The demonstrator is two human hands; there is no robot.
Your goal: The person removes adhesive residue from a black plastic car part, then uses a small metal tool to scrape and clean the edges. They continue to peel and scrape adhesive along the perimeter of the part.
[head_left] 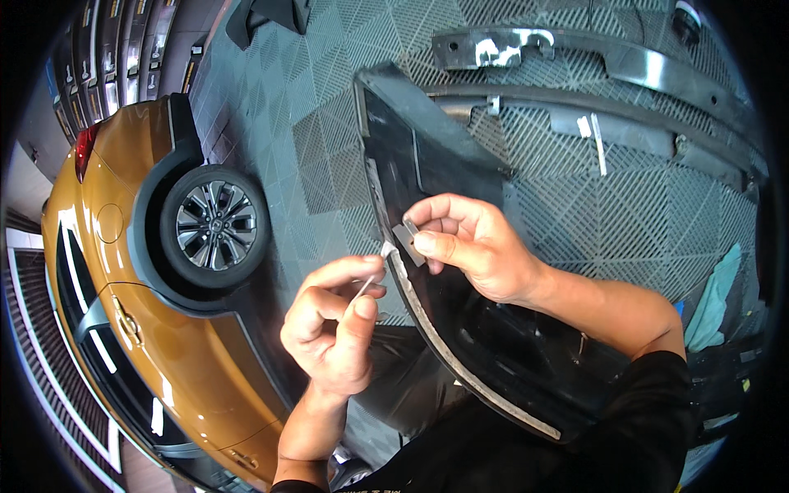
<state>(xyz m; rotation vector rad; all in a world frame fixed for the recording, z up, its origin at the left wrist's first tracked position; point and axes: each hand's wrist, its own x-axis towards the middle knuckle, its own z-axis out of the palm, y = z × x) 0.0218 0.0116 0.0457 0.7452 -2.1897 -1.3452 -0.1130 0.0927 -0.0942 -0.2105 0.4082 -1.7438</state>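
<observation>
Across my lap lies a long black plastic car trim panel (448, 185), with a whitish, rough adhesive strip (460, 361) running along its curved edge. My right hand (481, 251) is closed over the panel, pinching a small flat metal blade (408, 245) between thumb and fingers. The blade is close to the adhesive strip; whether it touches is unclear. To the left of that edge, my left hand (333, 324) pinches a thin whitish strip (362, 287) between thumb and fingers. A loose-looking pale end (387, 248) of adhesive sits at the panel's edge between both hands.
An orange car (177, 345) stands at the left, its wheel (215, 226) toward me. More dark curved car parts (657, 70) lie on the grey tiled floor (329, 164) at the upper right. A light green cloth (713, 300) is at the right.
</observation>
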